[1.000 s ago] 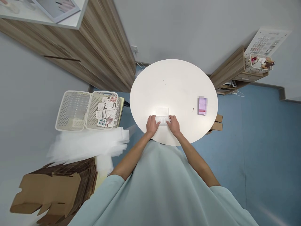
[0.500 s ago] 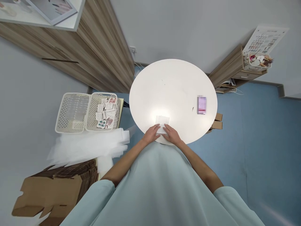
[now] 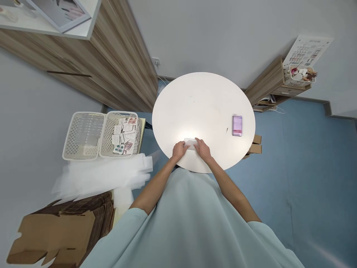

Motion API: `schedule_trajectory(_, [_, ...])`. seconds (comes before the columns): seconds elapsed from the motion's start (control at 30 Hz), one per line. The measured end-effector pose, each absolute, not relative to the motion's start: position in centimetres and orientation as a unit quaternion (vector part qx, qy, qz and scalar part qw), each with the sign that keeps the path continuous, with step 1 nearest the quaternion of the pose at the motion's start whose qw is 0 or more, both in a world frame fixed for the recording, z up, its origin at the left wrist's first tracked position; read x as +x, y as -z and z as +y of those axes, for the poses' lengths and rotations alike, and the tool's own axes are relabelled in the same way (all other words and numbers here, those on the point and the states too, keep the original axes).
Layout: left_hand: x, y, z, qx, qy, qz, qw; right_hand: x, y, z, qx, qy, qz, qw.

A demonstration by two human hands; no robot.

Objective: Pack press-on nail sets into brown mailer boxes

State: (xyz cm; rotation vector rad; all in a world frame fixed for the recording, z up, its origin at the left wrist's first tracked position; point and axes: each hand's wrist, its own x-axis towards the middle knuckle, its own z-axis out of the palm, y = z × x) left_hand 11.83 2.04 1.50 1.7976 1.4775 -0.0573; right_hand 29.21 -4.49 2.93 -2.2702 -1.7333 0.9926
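Observation:
Near the front edge of the round white table (image 3: 203,96), a small white wrapped packet (image 3: 190,144) lies between my hands. Its wrap looks thin and pale, like the white foam sheets on the left; what is inside is hidden. My left hand (image 3: 179,150) grips the packet's left end, fingers bent and thumb pressed toward it. At the other end, my right hand (image 3: 203,149) holds on with its fingers over the far edge and its thumb on the near side.
A phone-like item (image 3: 237,125), pixelated, lies on the table's right. Left of the table are a white basket of small cards (image 3: 124,136), another with clear plastic pieces (image 3: 83,136), white foam sheets (image 3: 106,173) and flat cardboard boxes (image 3: 55,234). A wooden cabinet (image 3: 119,56) stands behind.
The white packet has become shorter from front to back, as if folded over. Both hands have moved slightly away from my body and now grip its ends rather than lying over it.

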Motion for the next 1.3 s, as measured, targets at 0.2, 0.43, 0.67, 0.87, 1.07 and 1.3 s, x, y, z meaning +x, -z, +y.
schedule_trajectory(0.2, [12.9, -1.5, 2.0, 0.700, 0.025, 0.606, 0.378, 29.1, -2.6, -3.5, -0.770, -0.292, -0.566, 0.037])
schedule_trajectory(0.43, [12.0, -1.0, 0.7, 0.667, -0.055, 0.644, 0.371, 29.7, -2.3, -3.3, -0.711, -0.280, -0.639, 0.088])
schedule_trajectory(0.67, [11.0, -0.4, -1.7, 0.572, -0.073, 0.664, 0.476, 28.1, -2.0, -7.2, -0.746, -0.334, -0.567, 0.098])
schedule_trajectory(0.87, [10.6, -0.2, -2.0, 0.595, -0.112, 0.653, 0.454, 26.0, -1.4, -8.1, -0.747, -0.388, -0.511, 0.174])
schedule_trajectory(1.07, [5.2, -0.4, -0.6, 0.607, -0.126, 0.677, 0.396, 21.3, -1.3, -6.0, -0.691, -0.405, -0.579, 0.153])
schedule_trajectory(1.3, [4.0, -0.8, -1.0, 0.587, -0.085, 0.723, 0.355, 20.5, -1.7, -5.0, -0.653, -0.408, -0.633, 0.086])
